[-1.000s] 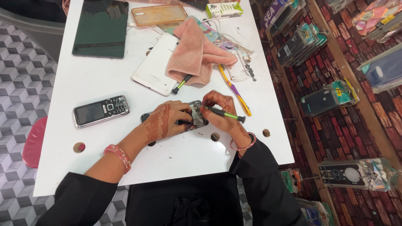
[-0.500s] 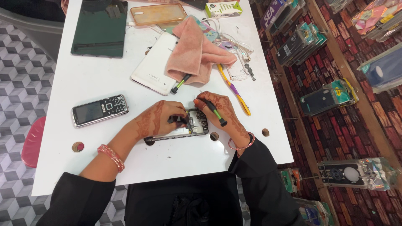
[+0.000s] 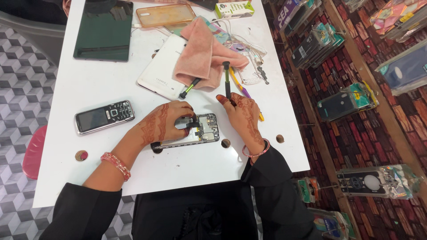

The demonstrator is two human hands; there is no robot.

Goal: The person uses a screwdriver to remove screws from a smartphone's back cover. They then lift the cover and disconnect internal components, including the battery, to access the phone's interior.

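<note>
An opened smartphone [image 3: 202,132] with its back off and circuit board showing lies on the white table [image 3: 187,164]. My left hand [image 3: 162,121] rests on its left part, fingers pinching a small dark piece over the board. My right hand [image 3: 242,116] sits just right of the phone and grips a black-and-green screwdriver [image 3: 227,80], which points up and away from me, off the phone.
A keypad phone [image 3: 104,115] lies at left. Behind are a white tablet [image 3: 160,73] under a pink cloth [image 3: 202,53], a dark tablet [image 3: 103,29], an orange phone case [image 3: 164,14], a second screwdriver [image 3: 189,88] and a yellow tool [image 3: 243,91]. Shelves of phone cases [image 3: 347,100] stand at right.
My right hand has lifted the screwdriver off the phone and swung it from lying across the board to pointing away. My left hand stays on the phone.
</note>
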